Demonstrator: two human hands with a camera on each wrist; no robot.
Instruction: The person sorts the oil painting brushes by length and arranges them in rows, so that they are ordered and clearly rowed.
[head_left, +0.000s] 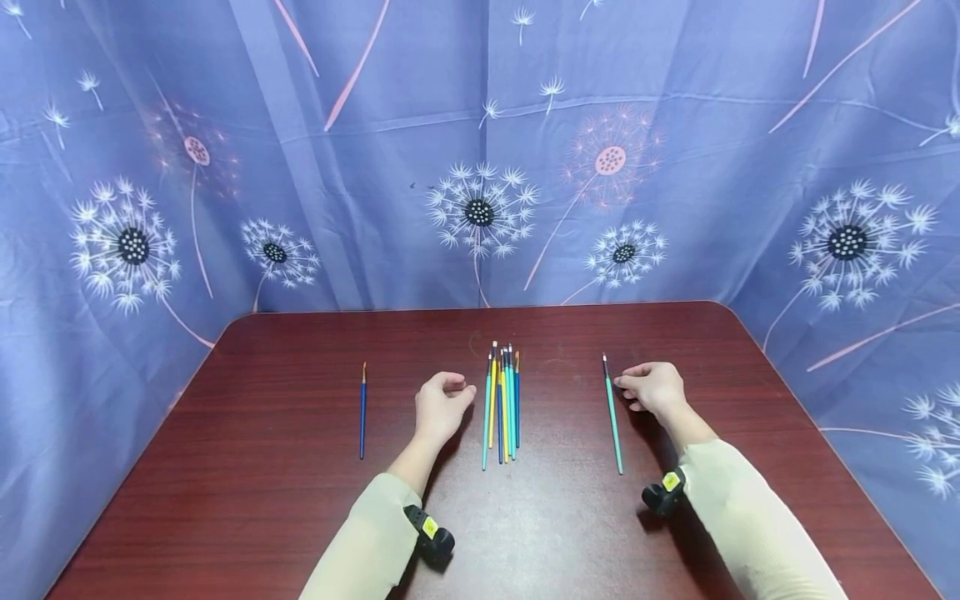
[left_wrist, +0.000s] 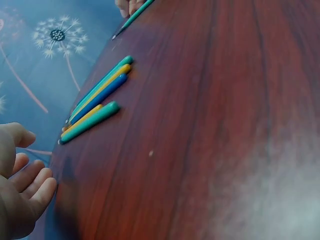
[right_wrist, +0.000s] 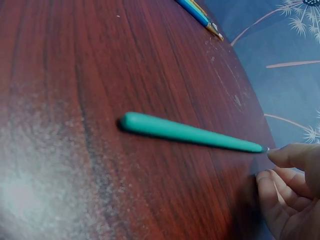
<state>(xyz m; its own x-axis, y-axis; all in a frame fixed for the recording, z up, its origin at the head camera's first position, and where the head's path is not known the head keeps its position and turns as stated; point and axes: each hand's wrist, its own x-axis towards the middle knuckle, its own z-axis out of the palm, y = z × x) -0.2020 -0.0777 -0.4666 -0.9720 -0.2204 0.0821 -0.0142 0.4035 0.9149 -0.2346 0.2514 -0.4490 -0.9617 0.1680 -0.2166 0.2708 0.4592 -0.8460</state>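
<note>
Several thin paintbrushes (head_left: 504,408) in teal, yellow and blue lie side by side at the middle of the table, bristles pointing away from me. Left of them, my left hand (head_left: 442,408) is held with its fingers loosely bent and nothing in it; the left wrist view shows the palm-side fingers (left_wrist: 35,185) apart from the brushes. A single teal paintbrush (head_left: 612,425) lies on the right. Beside its ferrule end hovers my right hand (head_left: 656,387), fingers relaxed, and in the right wrist view the fingertips are right at the brush's thin end (right_wrist: 257,147).
One blue paintbrush (head_left: 363,421) with brown bristles lies alone on the left of the reddish-brown table (head_left: 247,492). A blue curtain (head_left: 390,175) with dandelion prints hangs behind the table and along its sides.
</note>
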